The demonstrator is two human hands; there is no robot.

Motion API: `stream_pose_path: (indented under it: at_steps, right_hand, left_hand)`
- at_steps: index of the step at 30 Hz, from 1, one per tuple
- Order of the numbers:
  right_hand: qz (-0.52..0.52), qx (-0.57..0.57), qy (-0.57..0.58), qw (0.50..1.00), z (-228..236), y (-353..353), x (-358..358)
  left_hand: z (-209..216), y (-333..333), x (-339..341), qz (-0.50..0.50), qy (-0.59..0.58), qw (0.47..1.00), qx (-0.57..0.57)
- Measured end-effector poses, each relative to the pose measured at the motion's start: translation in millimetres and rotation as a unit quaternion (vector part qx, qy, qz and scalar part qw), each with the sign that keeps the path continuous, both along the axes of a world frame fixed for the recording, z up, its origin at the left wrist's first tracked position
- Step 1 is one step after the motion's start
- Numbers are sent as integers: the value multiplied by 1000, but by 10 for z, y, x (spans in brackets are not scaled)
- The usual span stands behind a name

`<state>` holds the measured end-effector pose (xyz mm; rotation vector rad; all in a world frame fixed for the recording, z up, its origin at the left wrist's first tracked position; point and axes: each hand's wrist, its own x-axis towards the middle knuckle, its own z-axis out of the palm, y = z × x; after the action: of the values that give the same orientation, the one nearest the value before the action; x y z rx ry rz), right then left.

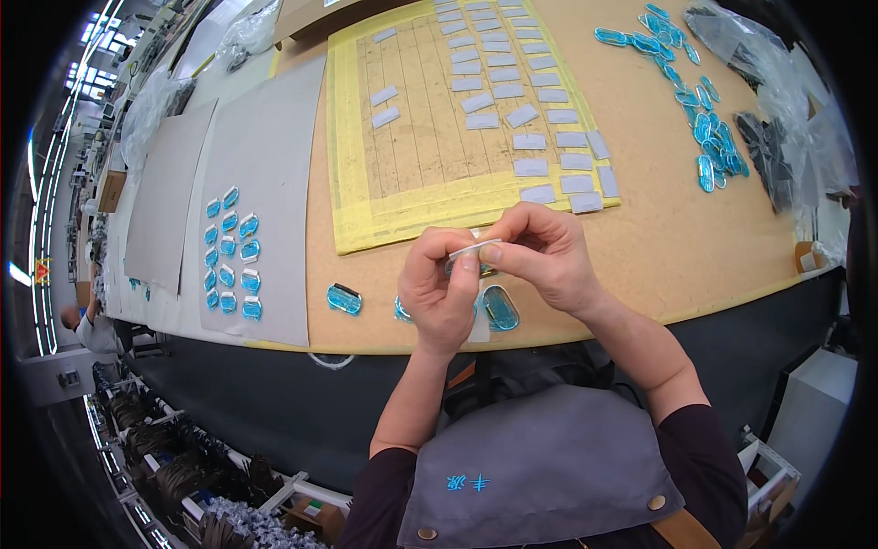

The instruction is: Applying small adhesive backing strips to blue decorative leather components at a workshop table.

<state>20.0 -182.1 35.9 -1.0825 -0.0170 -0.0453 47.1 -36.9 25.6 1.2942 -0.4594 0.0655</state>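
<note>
Close above the near edge of the table, my left hand and my right hand meet and pinch a small thin white strip between thumbs and fingers. It shows nearly edge-on, and my fingers cover part of it. Just below my right hand lies a glossy blue oval piece with a clear rim. Further left rests a similar blue piece with a dark band along its top. Another blue piece is mostly hidden behind my left hand.
Beyond my hands, a yellow-taped board carries rows of small grey rectangular patches. On the left, a grey sheet bears several blue pieces. Loose blue ovals are heaped at the far right, beside clear plastic bags.
</note>
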Motion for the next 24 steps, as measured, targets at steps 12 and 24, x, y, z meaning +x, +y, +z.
stream_pose_path:
  at_steps: [12, 24]
  right_hand:
    - [37, -1, -5, 999, 23, -38, 33]
    - [38, -142, -46, 988, 46, -113, 35]
  left_hand:
    - [-9, 90, 33, -10, 3, 1000, -3]
    - [19, 189, 71, -28, -7, 1000, 12]
